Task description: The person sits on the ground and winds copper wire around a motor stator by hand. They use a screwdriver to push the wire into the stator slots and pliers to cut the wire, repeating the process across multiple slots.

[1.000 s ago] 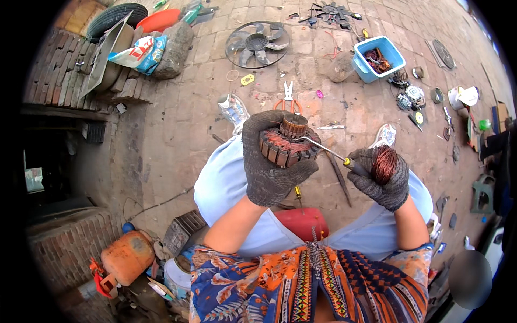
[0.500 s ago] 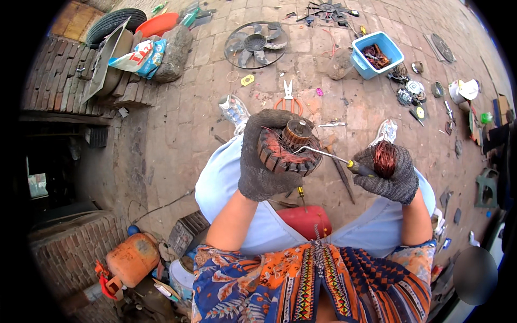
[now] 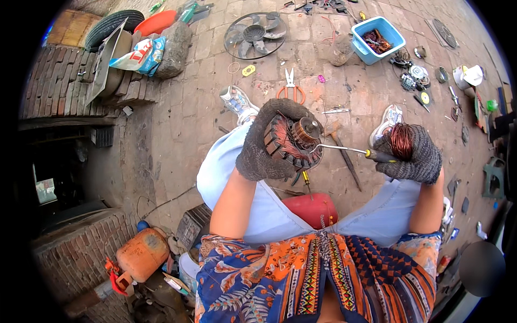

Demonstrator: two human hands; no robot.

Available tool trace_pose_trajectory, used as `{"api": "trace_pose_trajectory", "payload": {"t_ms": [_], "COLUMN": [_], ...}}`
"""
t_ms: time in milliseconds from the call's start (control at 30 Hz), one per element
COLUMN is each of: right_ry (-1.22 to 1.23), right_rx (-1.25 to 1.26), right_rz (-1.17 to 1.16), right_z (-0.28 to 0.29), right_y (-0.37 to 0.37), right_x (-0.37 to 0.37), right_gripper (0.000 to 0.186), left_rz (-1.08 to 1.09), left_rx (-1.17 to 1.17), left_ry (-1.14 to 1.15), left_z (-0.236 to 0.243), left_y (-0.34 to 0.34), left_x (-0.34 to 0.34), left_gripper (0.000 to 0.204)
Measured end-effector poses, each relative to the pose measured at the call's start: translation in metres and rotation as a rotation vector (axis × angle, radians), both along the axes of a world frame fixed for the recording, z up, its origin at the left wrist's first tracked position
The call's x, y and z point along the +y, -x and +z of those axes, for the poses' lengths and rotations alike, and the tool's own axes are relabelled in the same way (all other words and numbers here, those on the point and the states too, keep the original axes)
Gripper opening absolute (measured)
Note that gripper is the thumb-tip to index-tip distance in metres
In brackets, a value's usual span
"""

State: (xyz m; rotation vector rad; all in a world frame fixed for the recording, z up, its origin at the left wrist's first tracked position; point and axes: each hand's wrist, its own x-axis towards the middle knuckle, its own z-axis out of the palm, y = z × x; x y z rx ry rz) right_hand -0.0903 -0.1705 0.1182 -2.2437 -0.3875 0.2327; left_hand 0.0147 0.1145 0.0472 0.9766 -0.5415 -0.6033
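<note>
A round motor rotor of dark metal segments and reddish copper windings (image 3: pixel 279 139), with a ridged copper collar on its shaft, sits in the left hand (image 3: pixel 253 156), above the paved ground. That hand, in a dark grey knitted glove, is half curled: its fingers bend around the rotor's far side and the thumb lies along the near side, so the rotor is cradled firmly with its collar facing up and tilted rightward.

To the right of the rotor, the right hand (image 3: pixel 423 157), gloved alike, is mostly closed around two things: a thin metal hook tool with a black and yellow handle (image 3: pixel 383 156), and a rounded bundle of reddish copper wire (image 3: pixel 402 141). The tool's bent tip reaches the rotor's right edge at the windings; whether it has caught a strand, I cannot tell.

Beyond the rotor lie orange-handled metal shears (image 3: pixel 290 85), and farther off, a grey ringed fan (image 3: pixel 254 33). Far to the rotor's right stands a light-blue plastic tub (image 3: pixel 368 53) holding reddish-brown scrap (image 3: pixel 377 41). Nearer the body than the rotor are a yellow-handled screwdriver (image 3: pixel 306 177) and a red rounded object (image 3: pixel 309 210).
</note>
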Motion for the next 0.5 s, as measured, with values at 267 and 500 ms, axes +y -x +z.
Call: {"api": "trace_pose_trajectory", "payload": {"t_ms": [267,500], "right_ry": [0.008,0.209], "right_rx": [0.202,0.171], "right_rz": [0.042,0.078], "right_z": [-0.006,-0.009], "right_y": [0.013,0.022], "right_x": [-0.013,-0.012], "right_gripper": [0.037,0.044], "left_rz": [-0.285,-0.335], "left_rx": [0.072,0.241], "left_ry": [0.106,0.158], "left_z": [-0.016,-0.024], "left_y": [0.000,0.005], "left_x": [0.008,0.008], "left_gripper": [0.076,0.078]}}
